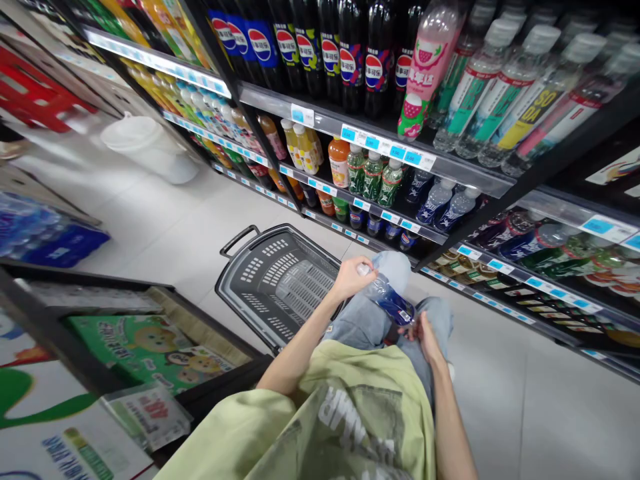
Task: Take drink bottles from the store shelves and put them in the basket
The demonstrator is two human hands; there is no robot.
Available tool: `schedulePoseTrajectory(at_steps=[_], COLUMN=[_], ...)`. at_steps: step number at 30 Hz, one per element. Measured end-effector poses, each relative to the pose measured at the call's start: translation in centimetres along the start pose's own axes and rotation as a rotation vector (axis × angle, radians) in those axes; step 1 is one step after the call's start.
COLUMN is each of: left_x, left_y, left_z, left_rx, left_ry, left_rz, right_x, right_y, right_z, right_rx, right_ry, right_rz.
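A clear drink bottle with a dark blue label (pixel 393 300) lies tilted in front of my knees, with its white cap end up to the left. My left hand (pixel 353 277) is closed around the neck, just by the cap. At the other end, my right hand (pixel 425 337) grips the bottle's base, its fingers partly hidden beneath it. Beside my left forearm a dark grey shopping basket (pixel 233 283) stands on the floor, its handle folded out at the far side.
Drink shelves run along the front and right, with cola bottles (pixel 375 67), soda water bottles (pixel 505 93) and smaller bottles (pixel 373 175) lower down. A white bin (pixel 150 147) stands on the floor at the back left. A display with green boxes (pixel 145 347) is close on my left.
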State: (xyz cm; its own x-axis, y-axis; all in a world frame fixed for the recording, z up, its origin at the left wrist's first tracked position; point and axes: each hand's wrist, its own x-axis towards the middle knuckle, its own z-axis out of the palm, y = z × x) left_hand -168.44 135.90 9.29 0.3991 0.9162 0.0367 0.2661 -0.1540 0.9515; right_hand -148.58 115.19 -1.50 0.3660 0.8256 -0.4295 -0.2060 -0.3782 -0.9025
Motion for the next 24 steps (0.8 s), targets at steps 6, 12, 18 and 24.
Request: schedulePoseTrajectory(at_steps=[6,12,18,24], left_x=[-2.5,-2.7,-1.1,0.4], left_y=[6.9,7.0,-1.1,-12.5], left_z=[-4.3,-8.7,-9.9,-11.1], left_rx=[0.124,0.428,0.837,0.920], left_ry=[0.180,0.341,0.220,0.056], left_rz=[0.156,0.230,0.044,-0.306], right_x=[0.1,0.2,0.1,0.3], right_y=[-0.3,0.0,0.1,0.3], right_z=[0.0,-0.1,-0.2,-0.4], right_rx=[0.057,0.126,0.149,0.171], right_ry=[0.100,0.141,0.140,0.155], right_rz=[0.023,0.060,0.050,0.078])
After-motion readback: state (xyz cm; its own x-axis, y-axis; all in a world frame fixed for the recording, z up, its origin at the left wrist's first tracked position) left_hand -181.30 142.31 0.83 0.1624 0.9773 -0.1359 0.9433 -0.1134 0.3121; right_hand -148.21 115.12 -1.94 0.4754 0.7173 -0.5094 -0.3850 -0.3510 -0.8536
